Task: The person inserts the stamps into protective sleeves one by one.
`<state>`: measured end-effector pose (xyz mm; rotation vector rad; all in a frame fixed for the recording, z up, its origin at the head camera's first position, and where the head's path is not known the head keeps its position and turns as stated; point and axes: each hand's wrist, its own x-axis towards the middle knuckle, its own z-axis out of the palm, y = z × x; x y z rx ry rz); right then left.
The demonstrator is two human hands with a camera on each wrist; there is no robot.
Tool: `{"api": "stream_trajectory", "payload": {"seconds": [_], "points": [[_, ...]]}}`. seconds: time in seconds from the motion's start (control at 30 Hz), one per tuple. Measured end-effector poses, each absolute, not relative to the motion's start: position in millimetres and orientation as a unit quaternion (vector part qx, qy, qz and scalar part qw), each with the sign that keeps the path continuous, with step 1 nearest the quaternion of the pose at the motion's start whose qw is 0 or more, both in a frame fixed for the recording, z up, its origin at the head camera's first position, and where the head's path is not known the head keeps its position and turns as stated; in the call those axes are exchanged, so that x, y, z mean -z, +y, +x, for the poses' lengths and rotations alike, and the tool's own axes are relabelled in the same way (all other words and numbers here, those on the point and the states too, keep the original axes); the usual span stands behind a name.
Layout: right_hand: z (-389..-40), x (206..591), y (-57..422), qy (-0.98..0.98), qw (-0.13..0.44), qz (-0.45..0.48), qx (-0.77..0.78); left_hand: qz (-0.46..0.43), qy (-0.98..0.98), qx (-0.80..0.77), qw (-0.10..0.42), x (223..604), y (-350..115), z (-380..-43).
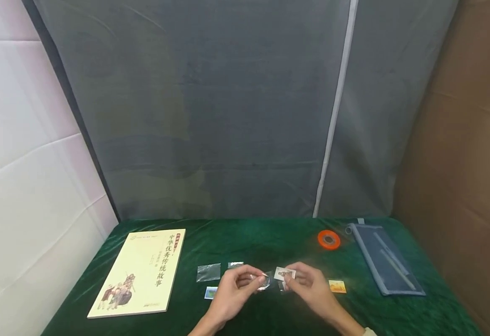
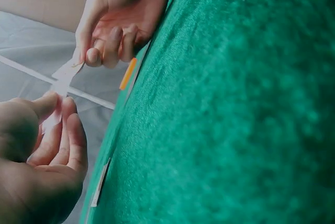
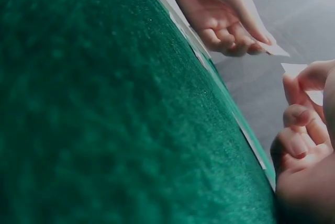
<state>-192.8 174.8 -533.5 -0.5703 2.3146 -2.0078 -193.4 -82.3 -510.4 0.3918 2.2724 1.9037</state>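
Observation:
Near the front middle of the table, my left hand point(image 1: 236, 291) pinches a small clear plastic sleeve point(image 1: 264, 283) between thumb and fingers. Just to its right, my right hand point(image 1: 313, 288) holds a white stamp with a brown picture point(image 1: 284, 272) by thumb and forefinger. A bit of clear film shows below that stamp. Both hands are raised over the green cloth, the held pieces close together. In the right wrist view a narrow gap separates the sleeve point(image 3: 277, 51) from the white stamp point(image 3: 293, 68). The other fingers of both hands curl inward.
Left of my hands lie a flat clear sleeve point(image 1: 208, 272), another sleeve point(image 1: 235, 264) and a blue-green stamp point(image 1: 210, 292). A yellow stamp point(image 1: 337, 286) lies to the right. Farther out are a cream book point(image 1: 144, 270), an orange tape roll point(image 1: 328, 239) and a blue mesh pouch point(image 1: 385, 259).

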Motion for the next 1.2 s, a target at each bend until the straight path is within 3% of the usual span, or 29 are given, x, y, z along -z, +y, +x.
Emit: {"api": "stream_trajectory", "payload": {"seconds": [0.17, 0.63, 0.87, 1.2], "points": [[-190.9, 534.8, 177.2, 0.718, -0.006, -0.151, 0.679, 0.134, 0.758, -0.634, 0.073, 510.6, -82.6, -192.2], [-191.1, 535.7, 177.7, 0.711, 0.017, -0.182, 0.679, 0.158, 0.712, -0.680, 0.075, 514.2, -81.8, -192.1], [-192.6, 536.1, 175.6, 0.693, 0.009, -0.225, 0.684, 0.143, 0.746, -0.649, 0.041, 513.2, -82.7, -192.6], [-194.0, 540.6, 175.9, 0.706, 0.024, -0.226, 0.671, 0.139, 0.749, -0.647, 0.039, 511.3, -81.5, -190.2]]}}
